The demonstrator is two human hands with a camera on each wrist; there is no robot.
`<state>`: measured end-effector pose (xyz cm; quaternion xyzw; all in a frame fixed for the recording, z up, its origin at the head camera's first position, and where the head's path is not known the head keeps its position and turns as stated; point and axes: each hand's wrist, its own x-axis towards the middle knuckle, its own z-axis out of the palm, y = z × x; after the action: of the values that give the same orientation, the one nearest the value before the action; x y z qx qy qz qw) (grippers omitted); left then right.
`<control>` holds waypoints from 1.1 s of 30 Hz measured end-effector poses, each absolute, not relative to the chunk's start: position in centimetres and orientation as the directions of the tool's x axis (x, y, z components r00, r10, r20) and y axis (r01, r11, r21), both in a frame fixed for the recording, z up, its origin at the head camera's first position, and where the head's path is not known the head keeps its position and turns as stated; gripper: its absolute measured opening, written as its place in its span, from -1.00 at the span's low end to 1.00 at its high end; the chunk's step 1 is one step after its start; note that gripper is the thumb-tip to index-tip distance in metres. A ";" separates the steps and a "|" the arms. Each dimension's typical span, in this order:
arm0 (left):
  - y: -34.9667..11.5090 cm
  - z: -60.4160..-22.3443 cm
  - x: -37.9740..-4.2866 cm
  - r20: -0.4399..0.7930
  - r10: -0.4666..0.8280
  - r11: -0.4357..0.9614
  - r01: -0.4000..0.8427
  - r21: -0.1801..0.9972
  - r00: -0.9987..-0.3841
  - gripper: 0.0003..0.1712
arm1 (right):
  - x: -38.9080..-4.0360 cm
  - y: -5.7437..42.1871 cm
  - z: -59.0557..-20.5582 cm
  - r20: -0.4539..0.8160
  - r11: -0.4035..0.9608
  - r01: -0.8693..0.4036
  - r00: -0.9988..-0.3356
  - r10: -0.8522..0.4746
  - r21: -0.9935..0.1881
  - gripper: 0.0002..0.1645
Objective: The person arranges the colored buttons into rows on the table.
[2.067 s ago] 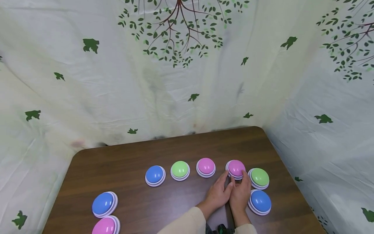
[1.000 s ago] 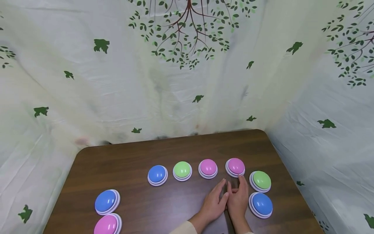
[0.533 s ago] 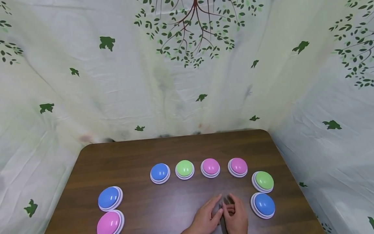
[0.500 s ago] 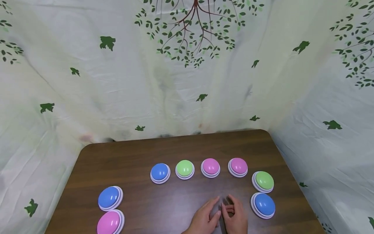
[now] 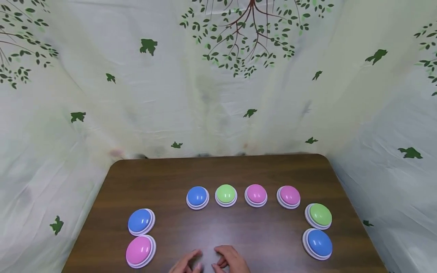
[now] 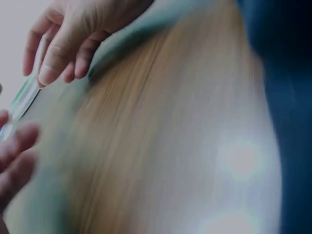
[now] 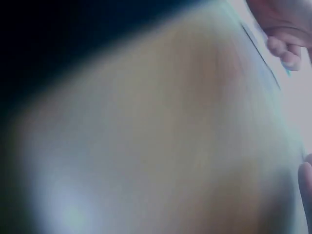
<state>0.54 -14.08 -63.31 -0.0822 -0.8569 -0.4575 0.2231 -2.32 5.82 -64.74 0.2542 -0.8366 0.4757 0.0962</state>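
My left hand [image 5: 187, 262] and right hand [image 5: 233, 261] are at the bottom of the head view, a little apart. Both have loosely bent fingers and nothing in them. On the dark wooden table [image 5: 235, 231], domed push buttons on white bases stand around them. Nearest the left hand is a pink button [image 5: 138, 250], with a blue button [image 5: 139, 220] behind it. A blue button [image 5: 319, 242] and a green button [image 5: 320, 214] stand to the right. Both wrist views are blurred, showing parts of hands over the tabletop.
Along the back runs a row: a blue button [image 5: 197, 196], a green button [image 5: 226, 193], a pink button [image 5: 257, 193] and another pink button [image 5: 290, 195]. White cloth [image 5: 205, 125] printed with leaves hangs behind the table and at both sides.
Both hands have left the rightmost pink button in the back row. They drew back toward the near side and leftward, and moved apart. The head view turned left.
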 end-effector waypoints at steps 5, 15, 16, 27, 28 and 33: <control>-20.2 -63.3 0.3 0.718 -0.225 0.772 0.329 0.543 -0.658 -0.46 | -4.4 0.5 -64.1 0.398 0.417 -0.649 -0.740 -0.542 -0.637 -0.42; -26.5 -63.4 1.1 0.394 -0.552 0.763 -0.253 0.595 -0.735 0.13 | -6.9 -8.4 -64.0 0.424 0.509 -0.727 -0.684 -0.593 -0.460 -0.25; -26.7 -63.6 1.1 0.375 -0.558 0.754 -0.263 0.602 -0.740 0.15 | -7.0 -9.0 -64.0 0.421 0.510 -0.724 -0.688 -0.592 -0.465 -0.23; -28.8 -64.7 1.9 0.414 -0.503 0.770 -0.176 0.613 -0.759 0.26 | -6.4 -12.3 -63.4 0.397 0.524 -0.764 -0.644 -0.654 -0.376 -0.17; -29.0 -64.9 1.9 0.420 -0.499 0.770 -0.165 0.617 -0.758 0.27 | -6.3 -12.4 -63.4 0.396 0.529 -0.761 -0.648 -0.650 -0.376 -0.17; -29.8 -65.1 2.0 0.421 -0.483 0.758 -0.127 0.639 -0.768 0.24 | -6.3 -12.8 -63.4 0.383 0.553 -0.727 -0.685 -0.619 -0.406 -0.22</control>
<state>2.04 -29.82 -65.14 0.1714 -0.8902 -0.3023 0.2946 -6.28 -12.85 -63.42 0.3845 -0.8757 0.2751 0.0981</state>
